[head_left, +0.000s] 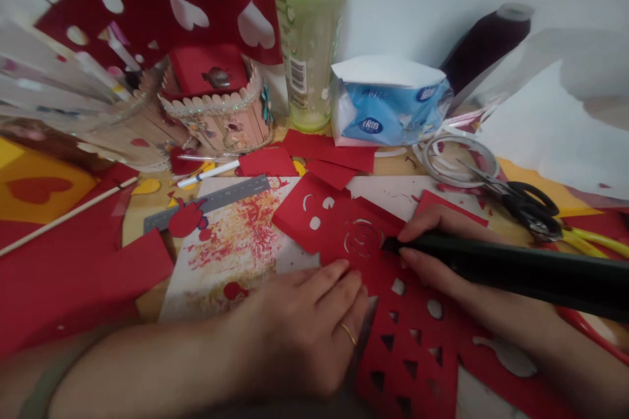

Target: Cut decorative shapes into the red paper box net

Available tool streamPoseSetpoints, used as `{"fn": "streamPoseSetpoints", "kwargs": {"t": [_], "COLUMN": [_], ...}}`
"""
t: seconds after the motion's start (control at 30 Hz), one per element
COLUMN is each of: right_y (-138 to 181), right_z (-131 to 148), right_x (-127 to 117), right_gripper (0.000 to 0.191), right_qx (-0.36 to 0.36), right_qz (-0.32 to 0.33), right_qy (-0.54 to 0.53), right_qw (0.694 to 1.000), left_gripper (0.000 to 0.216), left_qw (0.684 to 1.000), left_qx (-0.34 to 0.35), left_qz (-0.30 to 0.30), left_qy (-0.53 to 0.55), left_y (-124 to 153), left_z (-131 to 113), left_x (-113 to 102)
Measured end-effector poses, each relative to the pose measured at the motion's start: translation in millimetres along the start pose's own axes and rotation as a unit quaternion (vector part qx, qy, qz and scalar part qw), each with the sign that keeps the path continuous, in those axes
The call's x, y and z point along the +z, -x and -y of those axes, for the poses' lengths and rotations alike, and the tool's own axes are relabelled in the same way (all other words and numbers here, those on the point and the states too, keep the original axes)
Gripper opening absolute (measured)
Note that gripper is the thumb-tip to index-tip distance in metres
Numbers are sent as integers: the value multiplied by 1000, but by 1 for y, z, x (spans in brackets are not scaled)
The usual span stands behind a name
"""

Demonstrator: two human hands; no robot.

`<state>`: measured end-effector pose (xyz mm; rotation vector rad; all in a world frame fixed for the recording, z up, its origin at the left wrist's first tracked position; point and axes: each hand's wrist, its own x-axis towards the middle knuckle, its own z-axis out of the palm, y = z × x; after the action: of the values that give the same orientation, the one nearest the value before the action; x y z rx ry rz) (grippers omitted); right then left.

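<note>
Two hands share the red paper (pixel 374 270) in the head view: the right hand (pixel 455 289) pinches a black tool (pixel 521 268), long axis running off rightward, tip beside the spiral cut (pixel 364 237); the left hand (pixel 309 324) lies flat on it, fingers grasping nothing. Scissors (pixel 538 228) (black-handled) lie beyond.

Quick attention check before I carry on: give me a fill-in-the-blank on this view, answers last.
1. The left hand rests on paper coloured ____.
2. That same hand wears a thin gold ____.
3. The dark tool is in the person's ____ hand.
4. The blue tissue pack stands beside a tall, green-topped ____.

Missing words: red; ring; right; bottle.
</note>
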<state>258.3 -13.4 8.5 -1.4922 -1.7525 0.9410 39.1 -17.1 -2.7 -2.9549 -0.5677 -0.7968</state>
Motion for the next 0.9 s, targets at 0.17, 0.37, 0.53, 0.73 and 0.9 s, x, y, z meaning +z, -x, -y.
{"fn": "streamPoseSetpoints", "kwargs": {"t": [0.17,0.37,0.53,0.73,0.9], "right_y": [-5,-6,-6,-5,-5], "right_z": [4,7,5,3,1], "right_x": [-3,-3,-3,-2,-1], "right_gripper": [6,7,5,4,3], "right_qx": [-8,-17,-26,-44,-36], "right_qz": [11,-1,8,14,59], "right_qy": [13,5,-7,-15,-39], "right_qw": [1000,1000,1000,999,997], "left_gripper": [27,14,22,19,19], "left_qw": [994,985,984,983,976], "left_qx": [-78,-20,2,6,-10], "left_qz": [80,169,177,181,212], "left_qy": [1,-3,-15,17,45], "left_y": [-20,-29,-32,-35,-38], "left_z": [20,37,40,42,42], "left_x": [-3,1,2,-1,-4]}}
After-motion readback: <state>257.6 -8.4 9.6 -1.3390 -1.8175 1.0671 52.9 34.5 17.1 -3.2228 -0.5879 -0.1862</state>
